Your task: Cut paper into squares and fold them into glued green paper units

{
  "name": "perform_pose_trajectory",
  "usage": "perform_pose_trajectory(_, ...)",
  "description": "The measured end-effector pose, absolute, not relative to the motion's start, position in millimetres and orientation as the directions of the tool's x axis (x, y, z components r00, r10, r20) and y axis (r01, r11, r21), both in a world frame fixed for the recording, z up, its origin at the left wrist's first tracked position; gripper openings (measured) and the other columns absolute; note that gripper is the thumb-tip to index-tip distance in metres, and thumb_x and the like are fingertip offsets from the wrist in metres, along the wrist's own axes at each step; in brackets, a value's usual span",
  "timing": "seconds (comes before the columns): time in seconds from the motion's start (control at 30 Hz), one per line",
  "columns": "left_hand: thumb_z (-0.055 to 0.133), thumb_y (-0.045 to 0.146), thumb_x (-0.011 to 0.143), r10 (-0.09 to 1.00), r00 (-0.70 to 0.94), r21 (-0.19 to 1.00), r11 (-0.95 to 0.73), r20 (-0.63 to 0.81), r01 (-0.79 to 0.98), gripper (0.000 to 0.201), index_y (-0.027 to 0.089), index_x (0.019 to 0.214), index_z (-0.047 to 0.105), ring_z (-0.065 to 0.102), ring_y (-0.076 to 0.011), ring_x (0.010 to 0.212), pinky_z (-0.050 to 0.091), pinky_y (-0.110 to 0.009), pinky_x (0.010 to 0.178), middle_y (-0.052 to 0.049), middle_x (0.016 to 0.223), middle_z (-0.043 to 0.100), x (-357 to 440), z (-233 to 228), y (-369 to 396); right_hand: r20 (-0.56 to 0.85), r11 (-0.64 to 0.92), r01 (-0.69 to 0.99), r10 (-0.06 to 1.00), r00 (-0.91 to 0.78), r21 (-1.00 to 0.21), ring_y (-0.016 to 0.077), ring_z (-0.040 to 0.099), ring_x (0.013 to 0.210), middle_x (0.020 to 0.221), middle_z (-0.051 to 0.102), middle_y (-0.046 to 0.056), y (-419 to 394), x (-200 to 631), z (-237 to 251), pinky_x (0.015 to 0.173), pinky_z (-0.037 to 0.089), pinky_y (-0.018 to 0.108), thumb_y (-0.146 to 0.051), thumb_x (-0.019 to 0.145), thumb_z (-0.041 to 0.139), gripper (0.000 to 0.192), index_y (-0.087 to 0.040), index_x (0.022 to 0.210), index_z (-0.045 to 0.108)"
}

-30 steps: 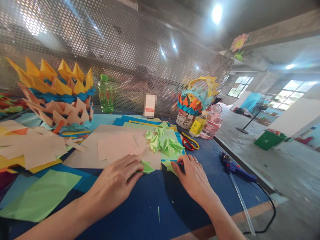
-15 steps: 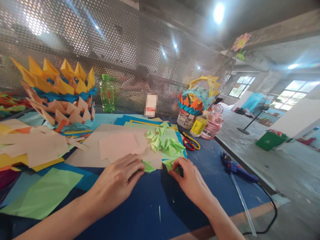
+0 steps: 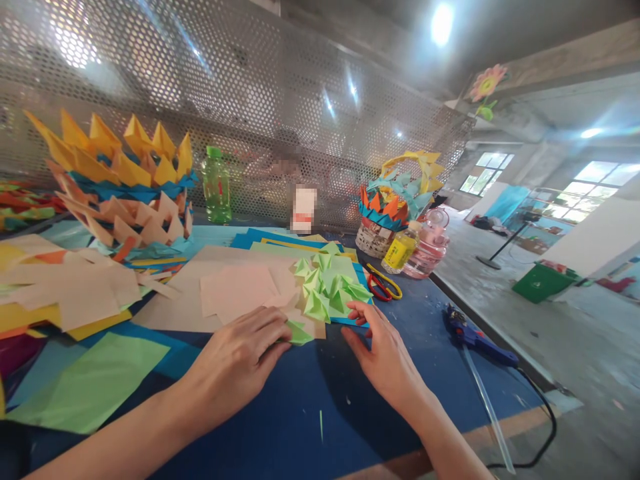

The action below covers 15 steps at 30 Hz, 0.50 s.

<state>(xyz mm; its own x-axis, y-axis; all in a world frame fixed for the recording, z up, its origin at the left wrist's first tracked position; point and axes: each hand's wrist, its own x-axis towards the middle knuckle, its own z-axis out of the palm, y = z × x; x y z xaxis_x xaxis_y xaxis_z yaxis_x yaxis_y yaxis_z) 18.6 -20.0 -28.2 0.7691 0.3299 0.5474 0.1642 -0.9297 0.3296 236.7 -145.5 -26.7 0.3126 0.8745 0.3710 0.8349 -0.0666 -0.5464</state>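
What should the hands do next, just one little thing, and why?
Perhaps the right hand should take the green folded piece from the left hand: the right is open and looks empty, and similar green pieces lie grouped just beyond.

no txt legible, yellow btl label [image 3: 398, 253] blurred
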Motion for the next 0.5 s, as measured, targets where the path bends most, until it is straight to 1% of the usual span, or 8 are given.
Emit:
perform_pose_trajectory(0.07,0.048,0.018,0.096,0.332,0.776,0.333,-0.928,0.536,0.168,0.012,0.021,0.091,0.058,0.058,-0.0167,0.091,0.044,-0.030,0.081,-0.002,0.091,0.061,19,-28,-20,0.368,-0.061,0.865,0.888,0.274,-0.498,0.0245,0.059,0.103,0.110,0.061,0.009,-145,235,-19,0.087,0.049,0.041,-0.022,0.091,0.053,0.027,-0.023,0.118,0.052)
perform_pose_trajectory(0.17,0.048,0.018,0.096,0.329,0.781,0.324,-0.930,0.531,0.171,0.012,0.021,0.090,0.058,0.058,-0.0173,0.090,0.044,-0.030,0.080,-0.002,0.091,0.061,19,-28,-21,0.331,-0.052,0.909,0.921,0.204,-0.414,0.0268,0.058,0.108,0.114,0.061,0.011,-137,231,-2,0.091,0.047,0.043,-0.025,0.092,0.053,0.025,-0.021,0.117,0.053)
perform_pose_trajectory(0.23,0.048,0.018,0.095,0.321,0.778,0.308,-0.936,0.540,0.172,0.012,0.020,0.089,0.058,0.059,-0.0177,0.091,0.045,-0.030,0.080,-0.002,0.092,0.062,19,-28,-21,0.306,-0.057,0.929,0.935,0.178,-0.366,0.0274,0.058,0.108,0.113,0.063,0.011,-125,228,7,0.091,0.047,0.042,-0.025,0.092,0.054,0.026,-0.019,0.117,0.054)
perform_pose_trajectory(0.33,0.049,0.019,0.095,0.300,0.776,0.284,-0.945,0.555,0.163,0.012,0.020,0.089,0.059,0.059,-0.0181,0.091,0.045,-0.031,0.081,-0.003,0.092,0.063,19,-27,-22,0.267,-0.098,0.942,0.945,0.190,-0.322,0.0269,0.060,0.103,0.106,0.066,0.011,-99,226,8,0.089,0.046,0.040,-0.025,0.091,0.056,0.024,-0.017,0.114,0.057)
perform_pose_trajectory(0.4,0.048,0.019,0.095,0.290,0.776,0.273,-0.949,0.560,0.158,0.012,0.020,0.089,0.059,0.060,-0.0184,0.090,0.046,-0.031,0.081,-0.003,0.091,0.063,19,-26,-22,0.216,-0.145,0.927,0.949,0.229,-0.345,0.0250,0.062,0.097,0.102,0.068,0.010,-83,225,3,0.086,0.046,0.038,-0.028,0.090,0.056,0.024,-0.017,0.112,0.058)
perform_pose_trajectory(0.5,0.047,0.020,0.096,0.279,0.774,0.258,-0.954,0.568,0.154,0.015,0.019,0.087,0.060,0.060,-0.0188,0.089,0.047,-0.031,0.080,-0.004,0.090,0.063,19,-24,-23,0.164,-0.172,0.897,0.952,0.257,-0.406,0.0234,0.063,0.092,0.098,0.068,0.009,-70,225,-5,0.081,0.046,0.035,-0.029,0.084,0.062,0.030,-0.019,0.112,0.060)
